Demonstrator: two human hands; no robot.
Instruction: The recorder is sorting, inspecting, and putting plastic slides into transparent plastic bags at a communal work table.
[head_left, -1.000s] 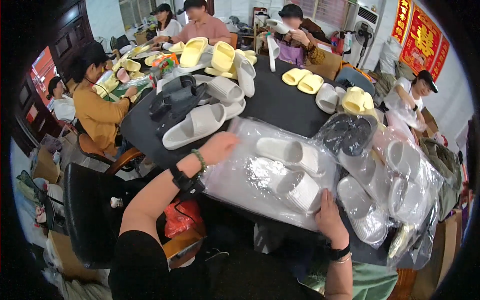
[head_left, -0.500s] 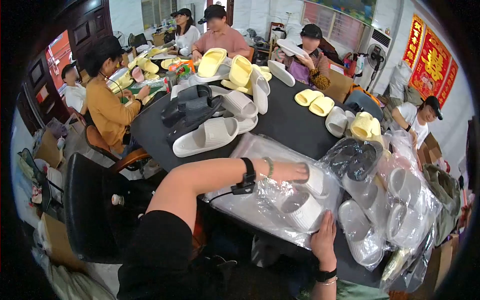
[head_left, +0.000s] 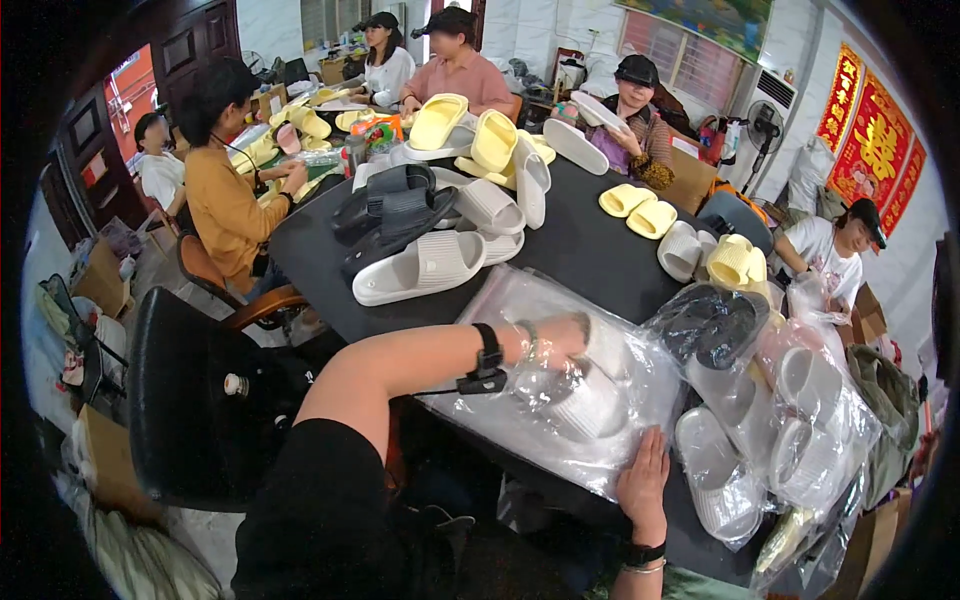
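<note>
— Left hand (head_left: 562, 338) moved: a second ago it was at the bag's left end, now it's over the slippers. Pair has shifted left under the film too.

— Nearest thing?

— Right hand (head_left: 645, 478). Palm down, fingers straight and side by side, resting on the near right corner of the clear bag (head_left: 652, 385). Not gripping.

— Good, I'd leave it flat. Pressure pins the film; a pinch would likely pucker it.

— Near off-white slipper (head_left: 588, 408) is just left and far of that hand, under film. Far off-white slipper (head_left: 606, 345) lies beyond it, partly behind the left hand.

— Left grip?

— Can't tell. Fingers blurred. Can't tell if film covers the fingertips either.

— Then I'd shift both slippers together, soles flat, wrist low so the wrist unit (head_left: 484, 380) and its cable don't snag film.

— Right side's tight: bagged pale slippers (head_left: 722, 470) lie just beside the bag, bagged black pair (head_left: 710, 325) off its far right corner.

— So don't let the bag creep right. Farther out?

— Black table (head_left: 590, 235), loose pale slipper (head_left: 420, 268) on the left, yellow pair (head_left: 640, 210) on the far side. Co-worker (head_left: 645, 130) beyond, holding a pale slipper.
</note>
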